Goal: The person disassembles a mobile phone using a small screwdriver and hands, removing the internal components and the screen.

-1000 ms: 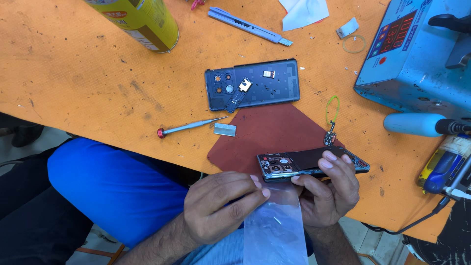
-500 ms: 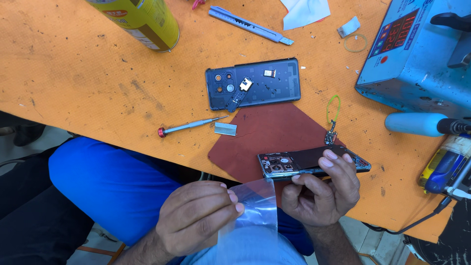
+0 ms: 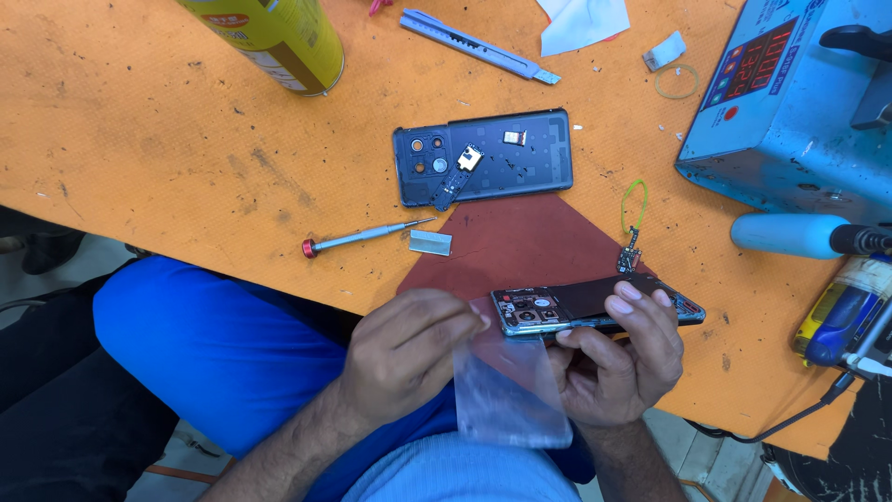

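Sitting at a scuffed orange workbench, you work over a dark red mat at its near edge. Your right hand is closed around an opened phone, circuitry up, held level just above the mat. Your left hand pinches a clear plastic sleeve, its top edge touching the phone's camera end. Beyond lie the phone's grey back cover carrying small loose parts, a red-capped screwdriver and a blue bench unit.
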